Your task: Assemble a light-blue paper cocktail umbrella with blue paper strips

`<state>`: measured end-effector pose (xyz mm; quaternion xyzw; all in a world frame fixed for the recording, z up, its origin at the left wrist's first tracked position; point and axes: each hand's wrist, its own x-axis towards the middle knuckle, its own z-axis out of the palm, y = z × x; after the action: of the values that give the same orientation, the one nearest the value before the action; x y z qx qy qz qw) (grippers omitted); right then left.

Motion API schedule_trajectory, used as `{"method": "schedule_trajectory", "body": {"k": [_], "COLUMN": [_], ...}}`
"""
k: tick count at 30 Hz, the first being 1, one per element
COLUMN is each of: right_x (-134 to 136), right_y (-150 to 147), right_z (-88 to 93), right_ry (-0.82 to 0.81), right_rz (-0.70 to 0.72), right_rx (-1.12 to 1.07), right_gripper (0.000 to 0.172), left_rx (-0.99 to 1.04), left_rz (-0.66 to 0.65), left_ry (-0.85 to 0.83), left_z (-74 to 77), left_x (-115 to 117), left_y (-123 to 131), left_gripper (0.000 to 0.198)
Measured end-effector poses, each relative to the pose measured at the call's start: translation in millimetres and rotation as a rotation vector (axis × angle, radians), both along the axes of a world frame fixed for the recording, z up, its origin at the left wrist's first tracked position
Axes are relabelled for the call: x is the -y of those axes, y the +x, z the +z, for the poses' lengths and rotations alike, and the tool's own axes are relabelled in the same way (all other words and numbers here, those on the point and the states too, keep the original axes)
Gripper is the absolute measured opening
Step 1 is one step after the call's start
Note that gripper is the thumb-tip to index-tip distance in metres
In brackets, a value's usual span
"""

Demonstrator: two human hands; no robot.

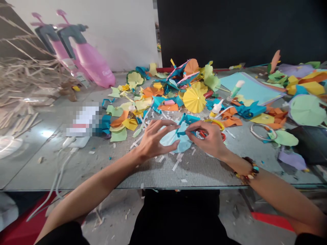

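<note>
My right hand [205, 137] pinches a small teal-blue piece of folded paper [182, 130] between thumb and fingers. My left hand [155, 137] curves around the other side of that piece, thumb and fingers apart, its fingertips close to the paper; whether they touch it I cannot tell. Under both hands lies a pale blue paper disc [182, 145], partly hidden by them. Red loops [223, 136], perhaps scissor handles, show beside my right hand, mostly covered. Just beyond it are a yellow ring [220, 125] and a small white-tipped glue bottle [216, 108].
Coloured paper scraps and a yellow pleated disc [195, 98] spread across the table's back. A glue stick [237, 89] stands by blue sheets [251, 86]. Pink spray bottles [94, 61], thin wooden sticks [22, 85] and a blurred-out device with cables [61, 166] are leftward.
</note>
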<state>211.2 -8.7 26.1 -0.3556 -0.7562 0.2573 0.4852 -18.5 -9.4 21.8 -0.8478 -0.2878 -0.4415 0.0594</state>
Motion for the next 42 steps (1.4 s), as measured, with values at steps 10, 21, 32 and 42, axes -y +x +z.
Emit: {"method": "schedule_trajectory", "body": {"k": [10,21,32,42], "right_x": [4,2,0,-20], "right_y": [-1,1,4,27], "right_z": [-2.7,-1.4,-0.8,6.5], "right_ry": [0.424,0.550,0.671,0.569], "right_rz": [0.021,-0.041,-0.121,-0.236], "right_rx": [0.159,0.391,0.550,0.360], "right_gripper": [0.013,0.006,0.009,0.012], "left_rx": [0.004,-0.146,-0.204,0.009], "left_rz": [-0.054,0.000,0.031,0.003], "left_ry": [-0.051,0.132,0.203,0.191], "left_z": [-4.8,0.4,5.9,14.6], "left_x": [1,4,6,0], "left_y": [5,4,6,-6], "left_gripper": [0.013,0.012,0.013,0.020]}}
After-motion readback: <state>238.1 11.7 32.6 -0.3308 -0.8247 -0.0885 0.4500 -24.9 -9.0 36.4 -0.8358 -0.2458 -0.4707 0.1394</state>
